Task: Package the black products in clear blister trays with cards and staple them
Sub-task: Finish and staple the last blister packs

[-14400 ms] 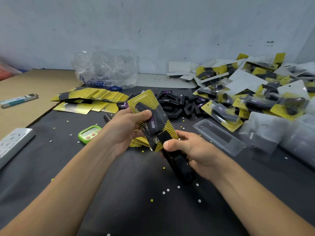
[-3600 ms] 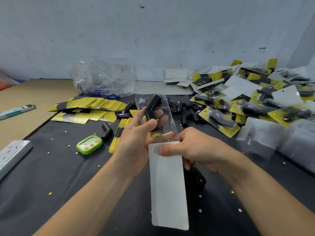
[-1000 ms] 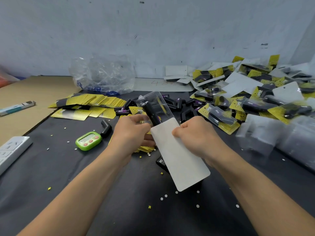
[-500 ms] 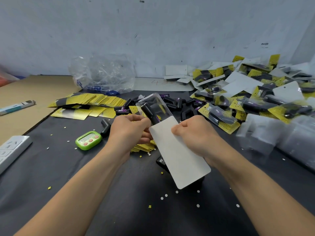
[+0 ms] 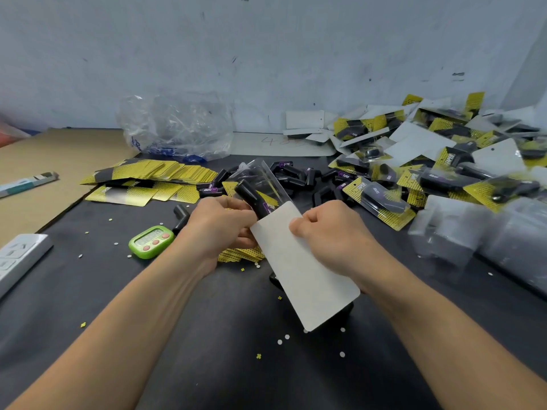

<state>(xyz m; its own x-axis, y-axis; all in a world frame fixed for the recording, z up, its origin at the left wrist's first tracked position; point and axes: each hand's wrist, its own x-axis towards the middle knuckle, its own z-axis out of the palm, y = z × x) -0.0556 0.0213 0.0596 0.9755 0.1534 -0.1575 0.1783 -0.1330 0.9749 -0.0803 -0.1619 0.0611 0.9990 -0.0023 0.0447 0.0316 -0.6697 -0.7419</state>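
My left hand (image 5: 220, 226) grips a clear blister tray (image 5: 260, 180) with a black product (image 5: 251, 196) in it, tilted up and away from me. My right hand (image 5: 328, 232) pinches the upper end of a card (image 5: 305, 270), white side facing me, pressed against the tray's lower end. A black stapler (image 5: 344, 316) lies on the mat, mostly hidden under the card. Loose black products (image 5: 296, 176) lie behind the hands. Yellow cards (image 5: 154, 176) are fanned out at the back left, and a few more (image 5: 241, 254) lie under my left hand.
Finished yellow packs (image 5: 438, 161) are heaped at the back right. Empty clear trays (image 5: 479, 235) stand stacked at the right. A green timer (image 5: 151, 241), a white power strip (image 5: 17, 258) and a crumpled plastic bag (image 5: 177, 125) are at the left and back. Punched paper dots dot the mat.
Over the last second both hands stayed nearly still; the card shifted slightly against the tray. Earlier, the right hand brought the white-backed card up to the tray held by the left hand.
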